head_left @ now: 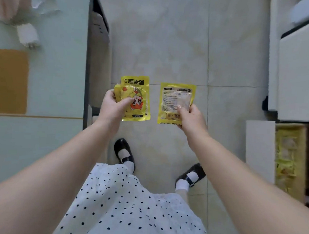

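My left hand (111,106) pinches a yellow hand-warmer packet (139,91) with a cartoon figure on its front; a second yellow packet edge shows behind it. My right hand (191,116) grips another yellow packet (175,98), its printed back side facing me. Both packets are held above the tiled floor, a short gap apart.
A pale green table (45,76) with a white charger (28,35) and a brown pad (9,80) lies at the left. At the right stand white boxes (297,73) and an open carton of yellow packets (286,158). My shoes stand on the beige floor tiles (171,38).
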Tool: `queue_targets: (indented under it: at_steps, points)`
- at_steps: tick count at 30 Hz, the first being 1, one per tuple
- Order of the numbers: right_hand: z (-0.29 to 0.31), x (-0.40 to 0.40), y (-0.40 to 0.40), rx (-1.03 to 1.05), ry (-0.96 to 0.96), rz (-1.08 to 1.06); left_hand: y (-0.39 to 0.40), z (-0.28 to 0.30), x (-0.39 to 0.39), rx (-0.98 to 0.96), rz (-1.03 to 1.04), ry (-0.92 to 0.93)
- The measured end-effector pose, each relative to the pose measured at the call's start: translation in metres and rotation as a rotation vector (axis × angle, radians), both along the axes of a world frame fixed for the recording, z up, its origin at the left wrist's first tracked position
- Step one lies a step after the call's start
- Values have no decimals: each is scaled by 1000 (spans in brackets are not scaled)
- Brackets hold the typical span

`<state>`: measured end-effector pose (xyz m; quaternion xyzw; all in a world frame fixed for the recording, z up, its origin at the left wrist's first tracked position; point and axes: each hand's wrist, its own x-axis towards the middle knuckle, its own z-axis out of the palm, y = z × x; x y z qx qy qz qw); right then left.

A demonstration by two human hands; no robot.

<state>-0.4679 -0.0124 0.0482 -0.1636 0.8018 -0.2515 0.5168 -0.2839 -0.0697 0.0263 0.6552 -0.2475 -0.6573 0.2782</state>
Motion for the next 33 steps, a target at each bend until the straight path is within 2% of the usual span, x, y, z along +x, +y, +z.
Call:
queue_targets:
  at_steps: [7, 19, 26, 33]
  points:
    - [-1, -140, 119, -53, 35, -274, 68, 8, -159, -19, -323, -44]
    - [10, -379, 403, 16, 79, -783, 281, 19, -469, 30, -784, -61]
    - [-12, -439, 516, 94, 82, -1065, 360, 3, -580, 14, -1036, -142]
    - [-59, -466, 561, 139, 37, -1262, 380, -52, -654, -6, -1159, -262]
